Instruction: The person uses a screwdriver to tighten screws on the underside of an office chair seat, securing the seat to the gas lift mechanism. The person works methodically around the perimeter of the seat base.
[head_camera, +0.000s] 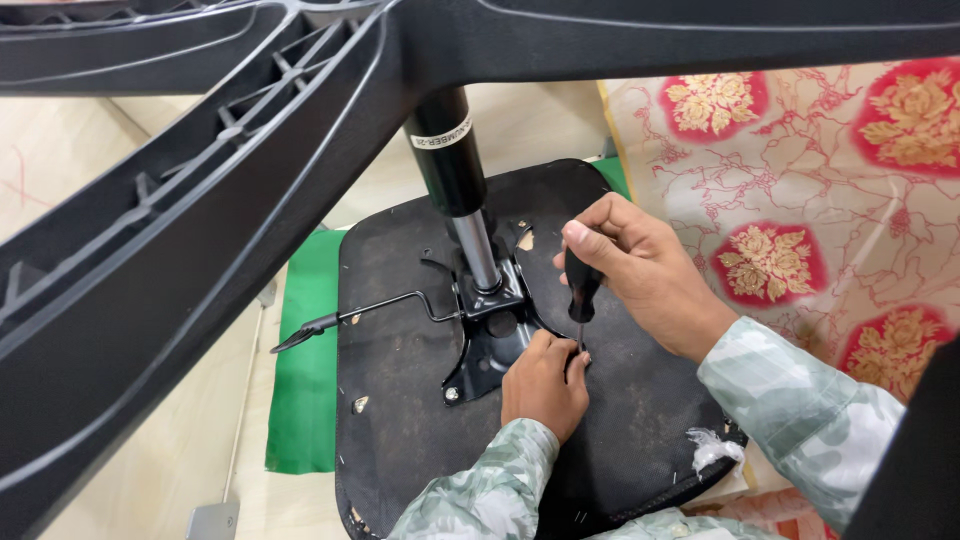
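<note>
An office chair lies upside down, its black seat underside (400, 420) facing up. A black metal mechanism plate (490, 345) is mounted at its middle, with the gas cylinder (455, 180) rising from it toward the black plastic star base (200, 200) that fills the top of the view. My right hand (640, 275) grips a black-handled screwdriver (582, 285), its tip pointing down at the plate's right edge. My left hand (543, 385) rests on the seat beside the plate, fingers pinched around the screwdriver's tip. A thin black lever (370, 310) sticks out to the left.
A green sheet (305, 360) lies under the seat on the left. A cloth with red and gold flowers (800, 200) covers the right side. White stuffing (712, 448) shows at the seat's torn right edge. Pale floor (150, 470) lies at the left.
</note>
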